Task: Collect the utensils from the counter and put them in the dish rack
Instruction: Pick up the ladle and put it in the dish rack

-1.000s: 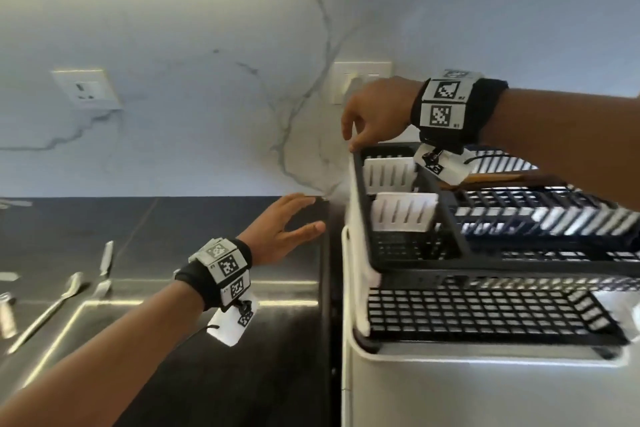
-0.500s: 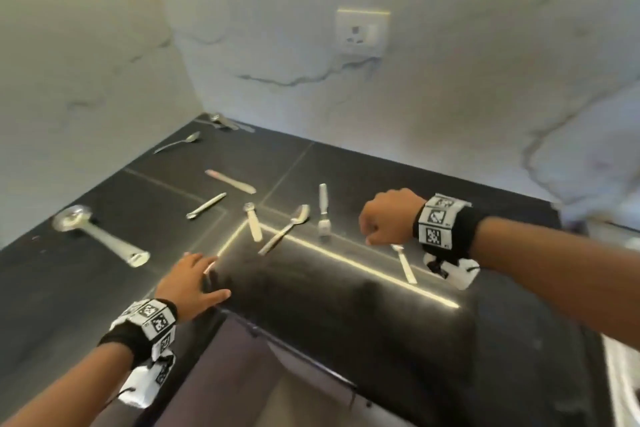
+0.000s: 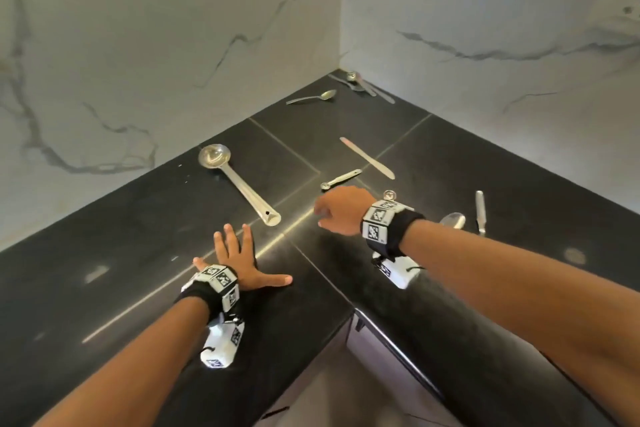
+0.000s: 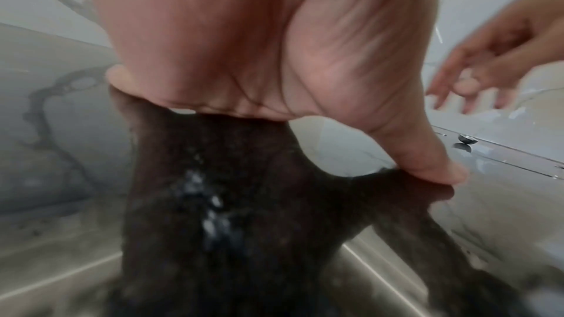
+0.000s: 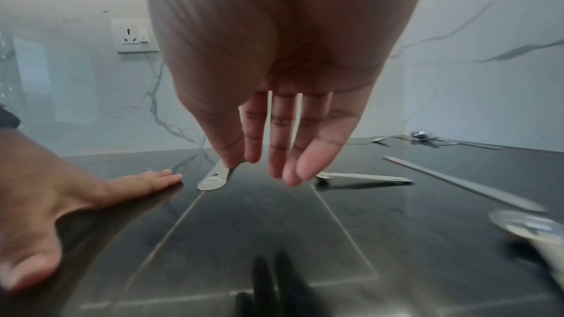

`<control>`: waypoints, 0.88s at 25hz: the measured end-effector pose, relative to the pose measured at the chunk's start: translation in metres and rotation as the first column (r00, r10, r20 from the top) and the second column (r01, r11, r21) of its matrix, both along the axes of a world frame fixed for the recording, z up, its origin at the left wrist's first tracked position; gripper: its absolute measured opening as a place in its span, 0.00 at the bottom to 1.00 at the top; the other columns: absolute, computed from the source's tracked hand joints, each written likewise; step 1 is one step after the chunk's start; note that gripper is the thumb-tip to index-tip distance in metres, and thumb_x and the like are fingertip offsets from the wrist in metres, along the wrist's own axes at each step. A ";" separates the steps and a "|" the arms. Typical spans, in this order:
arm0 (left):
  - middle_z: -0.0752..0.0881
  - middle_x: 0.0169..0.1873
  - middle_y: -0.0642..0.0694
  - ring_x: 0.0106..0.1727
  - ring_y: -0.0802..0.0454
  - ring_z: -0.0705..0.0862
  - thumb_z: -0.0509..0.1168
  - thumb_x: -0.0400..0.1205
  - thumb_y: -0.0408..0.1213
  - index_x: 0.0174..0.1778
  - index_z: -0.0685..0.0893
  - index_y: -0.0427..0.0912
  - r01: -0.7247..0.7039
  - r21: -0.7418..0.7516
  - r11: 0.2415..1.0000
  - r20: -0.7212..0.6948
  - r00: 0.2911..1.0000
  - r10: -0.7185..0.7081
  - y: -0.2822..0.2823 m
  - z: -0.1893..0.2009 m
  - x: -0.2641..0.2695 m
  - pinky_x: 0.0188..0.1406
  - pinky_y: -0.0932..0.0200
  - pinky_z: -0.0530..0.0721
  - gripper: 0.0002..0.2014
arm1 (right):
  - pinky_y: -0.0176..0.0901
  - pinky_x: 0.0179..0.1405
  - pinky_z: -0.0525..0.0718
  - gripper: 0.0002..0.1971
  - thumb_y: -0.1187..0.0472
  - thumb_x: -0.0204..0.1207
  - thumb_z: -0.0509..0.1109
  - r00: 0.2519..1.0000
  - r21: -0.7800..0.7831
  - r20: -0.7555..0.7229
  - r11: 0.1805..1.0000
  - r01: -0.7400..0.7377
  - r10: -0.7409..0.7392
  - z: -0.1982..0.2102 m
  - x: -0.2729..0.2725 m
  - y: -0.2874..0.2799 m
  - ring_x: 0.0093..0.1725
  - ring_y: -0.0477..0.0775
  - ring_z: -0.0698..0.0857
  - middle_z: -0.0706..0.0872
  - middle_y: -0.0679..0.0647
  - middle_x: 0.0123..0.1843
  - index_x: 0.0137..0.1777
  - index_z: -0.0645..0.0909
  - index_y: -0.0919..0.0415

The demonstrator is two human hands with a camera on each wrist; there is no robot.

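Observation:
Steel utensils lie scattered on the black counter [image 3: 121, 253]. A long ladle [image 3: 239, 184] has its handle end [image 5: 213, 178] near my hands. Beyond it lie a small spoon [image 3: 341, 179] [image 5: 363, 177], a flat knife [image 3: 367, 158] [image 5: 457, 185], a spoon [image 3: 313, 97] and a cluster of cutlery [image 3: 360, 83] in the corner. My right hand [image 3: 332, 211] [image 5: 265, 165] hovers just above the counter between the ladle's handle and the small spoon, fingers hanging loose and holding nothing. My left hand [image 3: 239, 250] [image 4: 274, 57] lies flat on the counter with fingers spread. The dish rack is out of view.
To the right of my right wrist lie another spoon [image 3: 453, 220] and a knife-like piece [image 3: 479, 211]. Marble walls [image 3: 173, 45] meet at the corner behind the counter. The counter's inner edge [image 3: 346, 308] drops off below my forearms. A wall socket [image 5: 134, 35] sits at the left.
The view swung from the dish rack to the counter corner. My right hand left the rack and came over the counter near the ladle. My left hand settled flat on the counter.

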State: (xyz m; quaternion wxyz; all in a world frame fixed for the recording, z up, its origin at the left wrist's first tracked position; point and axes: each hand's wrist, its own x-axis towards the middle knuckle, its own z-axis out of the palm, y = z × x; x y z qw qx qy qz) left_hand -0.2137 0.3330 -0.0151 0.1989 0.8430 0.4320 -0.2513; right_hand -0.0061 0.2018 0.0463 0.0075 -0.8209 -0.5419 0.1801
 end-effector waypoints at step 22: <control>0.19 0.78 0.39 0.79 0.31 0.23 0.62 0.42 0.86 0.79 0.22 0.53 0.079 -0.120 0.990 -0.071 0.994 -0.088 0.023 -0.012 0.005 0.74 0.17 0.47 0.80 | 0.46 0.44 0.83 0.15 0.42 0.79 0.62 0.984 0.017 0.179 1.000 -0.018 0.015 -0.036 -0.011 -0.014 0.48 0.55 0.87 0.88 0.47 0.47 0.53 0.85 0.48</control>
